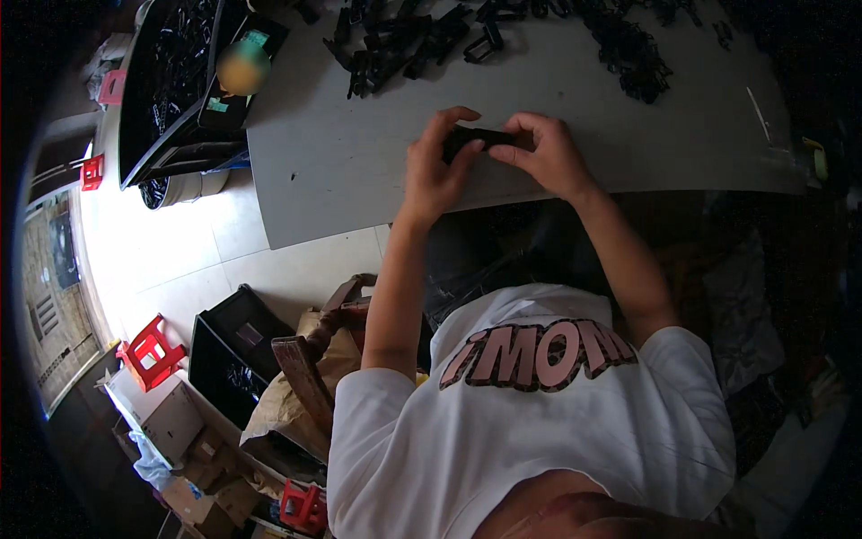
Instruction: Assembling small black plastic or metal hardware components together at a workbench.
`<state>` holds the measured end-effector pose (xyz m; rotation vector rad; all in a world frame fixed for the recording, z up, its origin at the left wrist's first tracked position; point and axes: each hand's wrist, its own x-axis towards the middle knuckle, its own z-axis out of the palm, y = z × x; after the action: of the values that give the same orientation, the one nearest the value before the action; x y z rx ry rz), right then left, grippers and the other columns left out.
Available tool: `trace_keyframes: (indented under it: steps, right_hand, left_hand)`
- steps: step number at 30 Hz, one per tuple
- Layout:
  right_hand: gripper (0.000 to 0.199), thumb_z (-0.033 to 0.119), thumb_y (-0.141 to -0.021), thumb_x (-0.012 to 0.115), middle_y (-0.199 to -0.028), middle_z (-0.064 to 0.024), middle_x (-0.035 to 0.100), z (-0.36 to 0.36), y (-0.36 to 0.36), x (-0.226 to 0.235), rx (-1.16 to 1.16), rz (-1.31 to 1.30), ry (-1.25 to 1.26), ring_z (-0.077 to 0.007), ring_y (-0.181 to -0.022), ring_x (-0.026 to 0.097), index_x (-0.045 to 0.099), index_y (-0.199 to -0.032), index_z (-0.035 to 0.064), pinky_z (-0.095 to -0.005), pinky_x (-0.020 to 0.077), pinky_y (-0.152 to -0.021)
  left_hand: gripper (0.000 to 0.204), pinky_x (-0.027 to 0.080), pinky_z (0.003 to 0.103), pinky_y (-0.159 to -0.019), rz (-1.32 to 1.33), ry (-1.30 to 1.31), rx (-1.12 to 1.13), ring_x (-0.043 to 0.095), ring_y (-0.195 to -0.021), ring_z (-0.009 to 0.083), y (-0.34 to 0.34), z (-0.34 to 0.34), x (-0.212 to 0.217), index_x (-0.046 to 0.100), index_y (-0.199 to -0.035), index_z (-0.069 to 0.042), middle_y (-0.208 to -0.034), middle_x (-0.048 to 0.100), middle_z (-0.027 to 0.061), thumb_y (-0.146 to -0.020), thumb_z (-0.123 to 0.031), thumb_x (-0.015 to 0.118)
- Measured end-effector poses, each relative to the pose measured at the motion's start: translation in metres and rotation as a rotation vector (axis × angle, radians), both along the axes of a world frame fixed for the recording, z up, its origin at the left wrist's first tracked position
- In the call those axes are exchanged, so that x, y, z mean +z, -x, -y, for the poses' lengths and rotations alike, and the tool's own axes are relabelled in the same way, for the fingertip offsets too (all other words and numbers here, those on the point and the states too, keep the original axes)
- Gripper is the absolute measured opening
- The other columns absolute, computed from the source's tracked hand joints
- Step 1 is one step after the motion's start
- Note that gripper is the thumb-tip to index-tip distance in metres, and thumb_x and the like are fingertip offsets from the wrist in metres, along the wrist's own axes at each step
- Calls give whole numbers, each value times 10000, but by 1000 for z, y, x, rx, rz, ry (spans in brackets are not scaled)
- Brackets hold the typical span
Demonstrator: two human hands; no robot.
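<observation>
Reaching over the near edge of the table (341, 180), both bare forearms (395, 301) hold the hands close together, the left running almost straight ahead and the right slanting inward from its elbow. The left hand (431, 172) curls around one end of a small black part (493, 137), thumb on the near side and index finger arched above; the right hand (551, 156) pinches the other end between thumb and bent fingers. Fingers on both sides are thus grasping the same piece, though how tightly I cannot tell. The part sits between the hands, over the table close to its front edge; it is slim, dark and elongated, lying roughly crosswise, its finer shape covered by the fingers. Black pieces (435, 41) lie heaped farther back on the table. As for writing, the white shirt (539, 440) carries big pink letters (530, 357) with a dark patterned outline, and green labels (217, 105) stick to the black bin (164, 146) at the left, too small to read.
</observation>
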<state>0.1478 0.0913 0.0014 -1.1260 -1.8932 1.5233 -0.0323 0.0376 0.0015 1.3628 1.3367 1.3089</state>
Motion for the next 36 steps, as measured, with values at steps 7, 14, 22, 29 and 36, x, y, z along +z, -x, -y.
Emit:
trace_keyframes:
  steps: [7, 14, 22, 29, 36]
  right_hand:
    - [162, 121, -837, 688, -836, 2, 594, -1, -7, 5, 11, -19, 3, -49, -766, 552, 600, -911, 8, -220, 464, -659]
    - [233, 241, -903, 604, -876, -31, 611, -60, -95, -7, -513, 265, -502, -122, -776, 573, 626, -1022, 42, -266, 481, -689]
    - [244, 172, -853, 642, -1007, -116, 593, -74, -127, -16, -582, 787, -758, -260, -854, 611, 592, -1063, 57, -364, 501, -715]
    - [311, 87, -829, 661, -892, -87, 590, -54, -134, -16, -601, 624, -531, -187, -750, 579, 587, -1131, 75, -317, 485, -678]
    - [320, 36, -829, 639, -883, -68, 589, -34, -131, -15, -726, 422, -571, -154, -731, 568, 589, -1142, 77, -278, 475, -668]
  left_hand:
    - [138, 453, 237, -665, 161, 30, -30, 554, -701, 104, -1, 2, -3, 611, -970, -14, -799, 615, 58, -833, -34, 612]
    - [57, 401, 192, -617, 187, 24, 64, 484, -652, 39, 1, -2, 3, 558, -826, -13, -718, 533, -11, -835, -30, 611]
    - [200, 456, 302, -649, -290, -237, 234, 555, -710, 205, 26, -28, -8, 544, -937, -36, -836, 557, 71, -746, 23, 559]
    - [259, 482, 431, -618, -981, 52, 401, 608, -809, 327, 24, -56, 13, 538, -1018, -139, -1019, 545, 86, -779, -179, 630]
    - [191, 478, 416, -622, -962, -7, 426, 613, -806, 311, 27, -56, 8, 565, -984, -138, -945, 585, 71, -796, -162, 589]
